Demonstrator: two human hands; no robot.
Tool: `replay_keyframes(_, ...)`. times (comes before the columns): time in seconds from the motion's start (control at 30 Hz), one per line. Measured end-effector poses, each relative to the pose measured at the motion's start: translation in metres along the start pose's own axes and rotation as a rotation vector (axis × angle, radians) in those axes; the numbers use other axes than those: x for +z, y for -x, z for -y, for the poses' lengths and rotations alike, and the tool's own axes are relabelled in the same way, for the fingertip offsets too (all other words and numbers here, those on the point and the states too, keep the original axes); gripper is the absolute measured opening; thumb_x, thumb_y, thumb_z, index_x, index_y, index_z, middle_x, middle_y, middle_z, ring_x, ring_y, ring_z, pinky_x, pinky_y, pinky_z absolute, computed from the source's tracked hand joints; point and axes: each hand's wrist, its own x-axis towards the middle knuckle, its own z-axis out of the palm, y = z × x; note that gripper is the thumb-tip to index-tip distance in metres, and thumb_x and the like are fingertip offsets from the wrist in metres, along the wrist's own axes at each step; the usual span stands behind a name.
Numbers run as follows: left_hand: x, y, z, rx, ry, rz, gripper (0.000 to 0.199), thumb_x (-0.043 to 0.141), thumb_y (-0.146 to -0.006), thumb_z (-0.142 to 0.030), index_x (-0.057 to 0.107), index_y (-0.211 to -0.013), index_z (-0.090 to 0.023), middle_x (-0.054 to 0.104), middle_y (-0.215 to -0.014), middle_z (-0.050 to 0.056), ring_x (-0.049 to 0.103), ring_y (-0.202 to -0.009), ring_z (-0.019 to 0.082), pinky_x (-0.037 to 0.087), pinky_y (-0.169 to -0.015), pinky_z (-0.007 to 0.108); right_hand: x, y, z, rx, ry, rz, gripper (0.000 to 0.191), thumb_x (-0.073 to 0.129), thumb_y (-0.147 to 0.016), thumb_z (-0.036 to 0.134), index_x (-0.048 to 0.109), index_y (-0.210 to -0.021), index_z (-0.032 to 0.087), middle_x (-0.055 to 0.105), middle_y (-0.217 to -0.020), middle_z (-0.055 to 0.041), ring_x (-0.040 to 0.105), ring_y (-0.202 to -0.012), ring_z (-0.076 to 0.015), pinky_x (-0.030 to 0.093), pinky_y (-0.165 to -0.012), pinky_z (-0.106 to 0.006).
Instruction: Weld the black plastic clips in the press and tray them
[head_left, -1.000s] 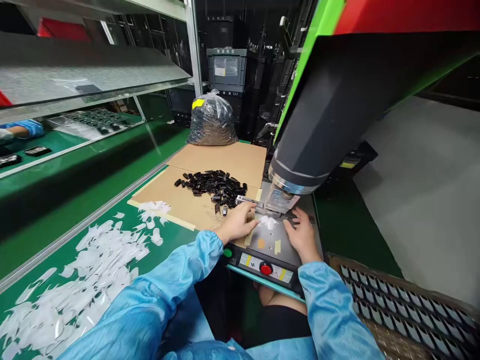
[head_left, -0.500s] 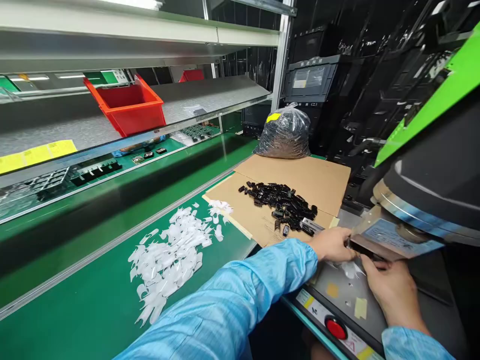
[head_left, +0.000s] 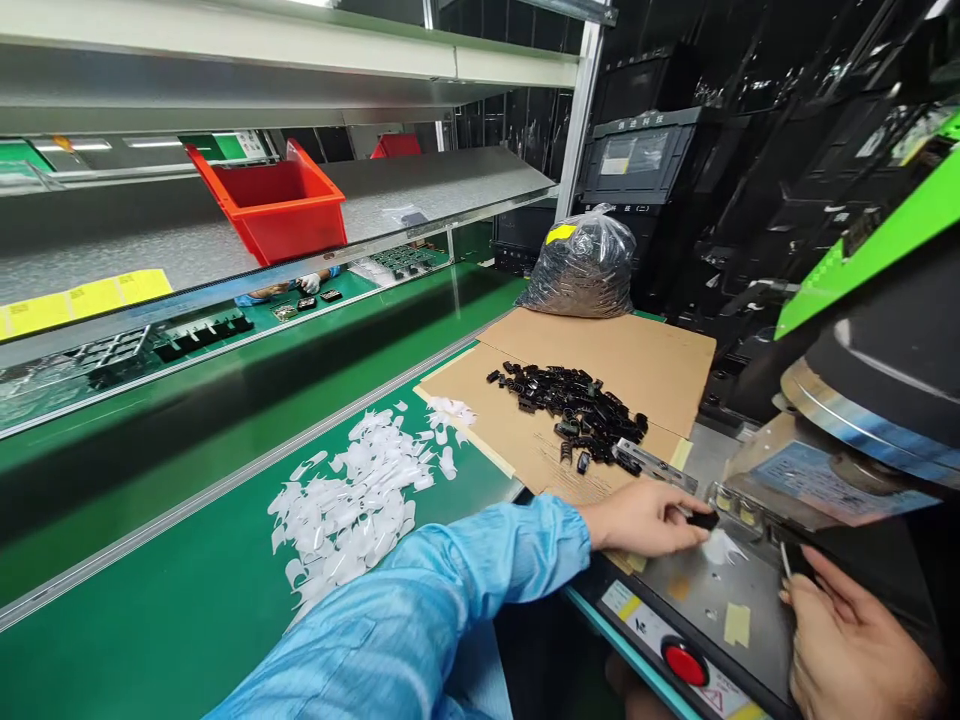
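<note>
Two bare hands, left point(head_left: 649, 518) and right point(head_left: 851, 625) — one dark piece point(head_left: 703, 520) in each. One bag point(head_left: 581, 270) stands at the cardboard's point(head_left: 649, 360) far edge, one red bin point(head_left: 289, 225) at the shelf's point(head_left: 435, 185) front edge. Black parts point(head_left: 574, 395) and white pieces point(head_left: 356, 490) form two heaps — uncountable.

Left hand point(head_left: 646, 518), black part point(head_left: 705, 520) (pinched), white pieces point(head_left: 360, 485)
</note>
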Motion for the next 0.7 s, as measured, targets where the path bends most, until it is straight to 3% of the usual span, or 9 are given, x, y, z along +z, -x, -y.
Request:
replay_keyframes(0.1, -0.007, 0.04, 0.012, -0.011, 0.096, -0.02, 0.057, 0.081, -0.089, -0.039, 0.072, -0.14, -0.016, 0.064, -0.079, 0.002, 0.056, -0.067, 0.013, 0.053, -0.072, 0.027, -0.012, 0.029, -0.011, 0.071, -0.09, 0.028, 0.061, 0.082, -0.064, 0.035, 0.077, -0.123, 0.025, 0.075, -0.1, -0.0086, 0.07, -0.082, -0.0271, 0.057, -0.097, -0.053)
replay_keyframes(0.2, -0.01, 0.06, 0.022, 0.016, 0.163, -0.101, 0.055, 0.085, -0.086, -0.042, 0.077, -0.133, -0.016, 0.061, -0.08, 0.002, 0.052, -0.069, 0.012, 0.054, -0.076, 0.028, -0.014, 0.048, -0.005, 0.057, -0.049, 0.087, 0.064, 0.082, -0.06, 0.033, 0.073, -0.123, 0.025, 0.073, -0.108, -0.0084, 0.072, -0.098, -0.0297, 0.053, -0.11, -0.054)
replay_keyframes(0.33, -0.01, 0.062, 0.027, 0.032, 0.237, -0.115, 0.053, 0.087, -0.084, -0.04, 0.078, -0.13, -0.016, 0.058, -0.081, 0.0, 0.049, -0.069, 0.011, 0.053, -0.077, 0.027, -0.008, 0.053, 0.013, 0.056, 0.024, 0.177, 0.069, 0.081, -0.056, 0.04, 0.068, -0.121, 0.022, 0.071, -0.112, -0.0092, 0.071, -0.109, -0.0318, 0.056, -0.107, -0.052)
replay_keyframes(0.5, -0.011, 0.058, 0.029, -0.008, 0.294, -0.053, 0.063, 0.09, -0.08, -0.047, 0.076, -0.133, -0.016, 0.061, -0.082, 0.001, 0.053, -0.07, 0.011, 0.055, -0.081, 0.029, -0.005, 0.046, 0.014, 0.069, 0.06, 0.169, 0.063, 0.081, -0.048, 0.039, 0.065, -0.107, 0.024, 0.07, -0.101, -0.0069, 0.073, -0.093, -0.0296, 0.06, -0.099, -0.053)
replay_keyframes(0.7, -0.014, 0.06, 0.029, -0.034, 0.268, -0.013, 0.056, 0.088, -0.083, -0.038, 0.076, -0.134, -0.019, 0.063, -0.086, 0.001, 0.055, -0.072, 0.011, 0.055, -0.083, 0.028, -0.003, 0.045, 0.013, 0.051, 0.082, 0.167, 0.054, 0.083, -0.045, 0.04, 0.065, -0.095, 0.03, 0.07, -0.092, -0.009, 0.075, -0.094, -0.0386, 0.054, -0.107, -0.065)
